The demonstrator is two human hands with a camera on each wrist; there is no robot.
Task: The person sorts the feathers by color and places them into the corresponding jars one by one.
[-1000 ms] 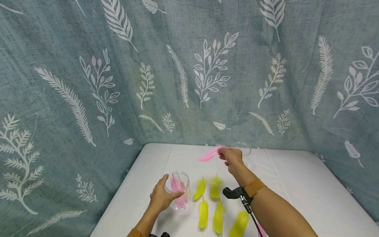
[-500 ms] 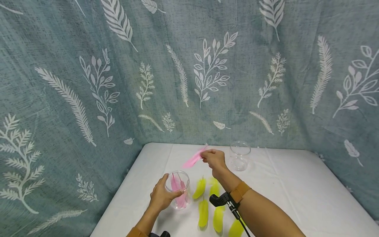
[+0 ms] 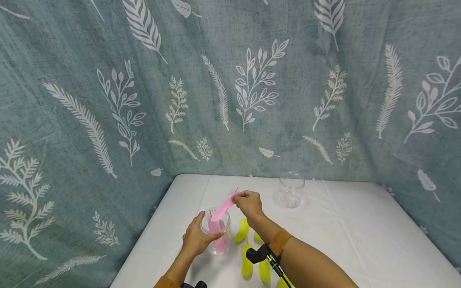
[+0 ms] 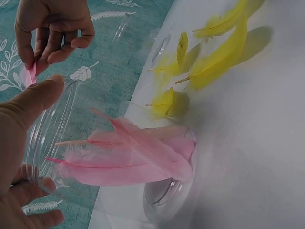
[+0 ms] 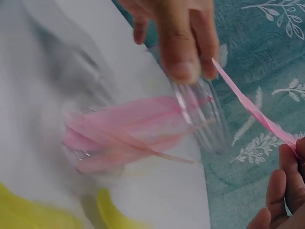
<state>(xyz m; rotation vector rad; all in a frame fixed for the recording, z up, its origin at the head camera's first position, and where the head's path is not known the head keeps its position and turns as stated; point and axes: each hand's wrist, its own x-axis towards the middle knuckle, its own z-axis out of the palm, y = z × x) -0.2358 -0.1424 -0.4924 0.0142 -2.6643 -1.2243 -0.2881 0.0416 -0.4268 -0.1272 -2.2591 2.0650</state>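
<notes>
My left hand [image 3: 197,237] grips a clear plastic jar [image 3: 229,222] near its rim, thumb on one side and fingers on the other. Several pink feathers [image 4: 124,164] stand inside it, quills toward the mouth. Just above the opening, my right hand [image 3: 249,205] pinches another pink feather [image 3: 222,209] near its quill, its broad tip slanting down over the rim. In the left wrist view most of that feather is hidden. Yellow feathers [image 3: 247,262] lie on the table right of the jar, partly covered by my right forearm.
A second clear jar [image 3: 290,190] stands farther back on the white-covered table [image 3: 345,236], to the right. Behind and to the left hangs a blue-green curtain [image 3: 223,156] printed with white leaves.
My right hand has carried the pink feather leftward and down from near the back jar to the mouth of the held jar. The left hand and its jar have stayed put.
</notes>
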